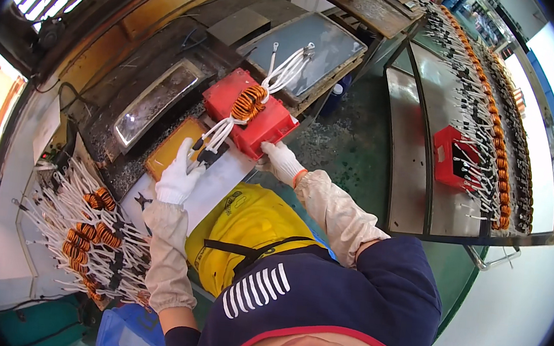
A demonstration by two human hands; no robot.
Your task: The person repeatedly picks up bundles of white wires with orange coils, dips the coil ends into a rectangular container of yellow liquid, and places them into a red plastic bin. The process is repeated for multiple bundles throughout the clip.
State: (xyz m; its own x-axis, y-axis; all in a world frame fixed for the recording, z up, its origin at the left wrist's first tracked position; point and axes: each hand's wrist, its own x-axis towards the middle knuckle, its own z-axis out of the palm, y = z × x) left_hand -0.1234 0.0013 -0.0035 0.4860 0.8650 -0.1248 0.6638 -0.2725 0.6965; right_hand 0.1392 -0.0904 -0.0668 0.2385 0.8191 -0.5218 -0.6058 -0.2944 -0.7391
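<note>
A red plastic box [221, 94] sits at the bench edge, a copper-wound ring coil [249, 103] lying across its top. The coil's white leads [287, 70] reach out on both sides, with metal lugs at the far ends. My gloved right hand [282, 163] grips the box's near right corner, fingers partly hidden under it. Beside the near leads is my gloved left hand [180, 177], its fingers stretched apart over the edge of a yellow tray [176, 146]; whether it touches the leads is unclear. Dark pieces [210, 156] lie by the lead ends.
A rectangular metal trough [157, 103] with a shiny surface stands at left. Pliers [143, 200] lie near my left wrist. Many coils [87, 241] are heaped at lower left. At right, a metal rack [422, 120] carries rows of coils and another red box [448, 156].
</note>
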